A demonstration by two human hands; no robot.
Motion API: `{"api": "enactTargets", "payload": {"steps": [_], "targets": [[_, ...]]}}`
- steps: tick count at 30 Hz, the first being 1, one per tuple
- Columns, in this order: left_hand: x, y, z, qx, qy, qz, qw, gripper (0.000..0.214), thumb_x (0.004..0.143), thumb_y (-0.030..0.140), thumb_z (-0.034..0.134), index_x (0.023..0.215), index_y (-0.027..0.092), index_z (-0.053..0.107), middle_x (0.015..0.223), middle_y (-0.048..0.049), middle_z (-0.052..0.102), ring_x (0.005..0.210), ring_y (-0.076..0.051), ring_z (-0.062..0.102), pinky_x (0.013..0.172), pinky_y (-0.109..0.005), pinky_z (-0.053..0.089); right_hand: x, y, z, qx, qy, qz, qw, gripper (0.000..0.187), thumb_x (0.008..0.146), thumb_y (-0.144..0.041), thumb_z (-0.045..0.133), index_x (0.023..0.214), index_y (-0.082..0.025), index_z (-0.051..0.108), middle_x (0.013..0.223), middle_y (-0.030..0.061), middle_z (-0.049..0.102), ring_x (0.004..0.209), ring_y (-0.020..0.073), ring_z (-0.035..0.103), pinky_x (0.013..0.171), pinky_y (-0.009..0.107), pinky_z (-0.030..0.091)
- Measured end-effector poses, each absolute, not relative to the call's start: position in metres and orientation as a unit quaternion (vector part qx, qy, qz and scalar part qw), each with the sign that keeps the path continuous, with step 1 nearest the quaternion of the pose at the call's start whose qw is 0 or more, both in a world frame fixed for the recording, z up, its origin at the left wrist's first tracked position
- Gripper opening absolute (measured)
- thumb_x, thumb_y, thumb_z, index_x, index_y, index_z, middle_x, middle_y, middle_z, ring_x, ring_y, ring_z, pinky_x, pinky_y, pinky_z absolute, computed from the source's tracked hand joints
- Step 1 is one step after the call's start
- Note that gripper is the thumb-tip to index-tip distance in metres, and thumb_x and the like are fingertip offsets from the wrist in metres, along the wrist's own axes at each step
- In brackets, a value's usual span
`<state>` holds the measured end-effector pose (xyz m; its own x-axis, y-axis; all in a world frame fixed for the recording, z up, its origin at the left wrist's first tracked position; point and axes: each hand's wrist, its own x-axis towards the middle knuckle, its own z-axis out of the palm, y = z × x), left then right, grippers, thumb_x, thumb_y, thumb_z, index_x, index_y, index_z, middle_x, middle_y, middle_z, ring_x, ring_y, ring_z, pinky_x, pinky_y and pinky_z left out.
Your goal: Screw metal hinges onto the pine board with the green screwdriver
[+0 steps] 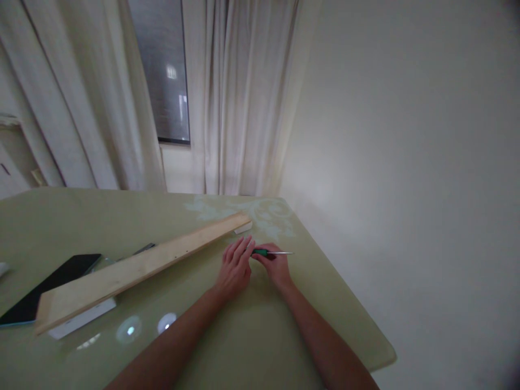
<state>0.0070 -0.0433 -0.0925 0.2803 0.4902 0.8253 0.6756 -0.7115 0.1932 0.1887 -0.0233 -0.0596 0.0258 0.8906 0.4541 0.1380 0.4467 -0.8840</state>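
Observation:
A screwdriver [260, 252] with a green handle lies level above the table, its thin metal shaft pointing right. My right hand [278, 266] is closed on it, with the thumb under the handle. Close on the left, my left hand [235, 266] shows its back, the fingers stretched out and slightly apart. Its fingertips reach the handle's left end; whether they press on it is hard to tell. Left of both hands, a long pale wooden board [150, 262] lies at a slant, raised on white blocks, with small dark holes near its front edge.
Under the board's left part lies a flat black panel [52, 287], with a dark thin object [144, 248] behind the board. A white block [83, 318] supports the near end. The pale green table [260, 346] meets a white wall [406, 162] on the right; curtains [244, 97] hang behind.

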Motion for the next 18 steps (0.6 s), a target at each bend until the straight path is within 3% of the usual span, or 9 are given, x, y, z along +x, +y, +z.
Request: {"api": "enactTargets", "payload": {"steps": [3,6,9,14,18], "targets": [[0.010,-0.046,-0.092,-0.784,-0.373,-0.469,0.161,0.072,0.097,0.009,0.051,0.167,0.021,0.034,0.162,-0.0183,0.053,0.153,-0.031,0.047,0.125,-0.051,0.039,0.188,-0.025,-0.059,-0.406,-0.609,0.339,0.591,0.029,0.069,-0.046,0.094,0.087,-0.025,0.084,0.091,0.0051,0.079,0.087,0.0241,0.073,0.085,0.039,0.061],[0.006,-0.042,-0.091,-0.820,-0.376,-0.420,0.102,0.053,0.103,0.016,0.049,0.155,0.021,0.052,0.143,-0.0146,0.070,0.129,-0.028,0.069,0.109,-0.042,0.055,0.186,-0.027,-0.060,-0.403,-0.600,0.361,0.589,0.030,0.066,-0.043,0.096,0.085,-0.023,0.082,0.086,0.0046,0.079,0.081,0.0229,0.073,0.080,0.038,0.061],[0.000,-0.037,-0.090,-0.810,-0.391,-0.429,0.081,0.034,0.105,0.025,0.055,0.138,0.021,0.065,0.124,-0.0117,0.078,0.110,-0.027,0.075,0.098,-0.040,0.061,0.183,-0.029,-0.060,-0.399,-0.590,0.387,0.586,0.034,0.064,-0.042,0.097,0.085,-0.022,0.079,0.080,0.0029,0.078,0.074,0.0213,0.073,0.073,0.035,0.061],[-0.002,-0.035,-0.086,-0.768,-0.400,-0.499,0.035,0.021,0.103,0.030,0.063,0.121,0.023,0.071,0.113,-0.0092,0.078,0.105,-0.025,0.073,0.093,-0.039,0.063,0.181,-0.029,-0.055,-0.385,-0.573,0.425,0.585,0.036,0.066,-0.041,0.097,0.090,-0.022,0.078,0.085,0.0027,0.078,0.077,0.0204,0.074,0.073,0.033,0.061],[-0.003,-0.035,-0.087,-0.735,-0.410,-0.540,-0.011,0.030,0.101,0.036,0.068,0.128,0.025,0.070,0.119,-0.0102,0.077,0.110,-0.027,0.074,0.097,-0.042,0.062,0.183,-0.029,-0.051,-0.376,-0.554,0.455,0.587,0.036,0.068,-0.041,0.095,0.093,-0.023,0.077,0.088,0.0026,0.080,0.078,0.0199,0.074,0.076,0.034,0.061]]}}
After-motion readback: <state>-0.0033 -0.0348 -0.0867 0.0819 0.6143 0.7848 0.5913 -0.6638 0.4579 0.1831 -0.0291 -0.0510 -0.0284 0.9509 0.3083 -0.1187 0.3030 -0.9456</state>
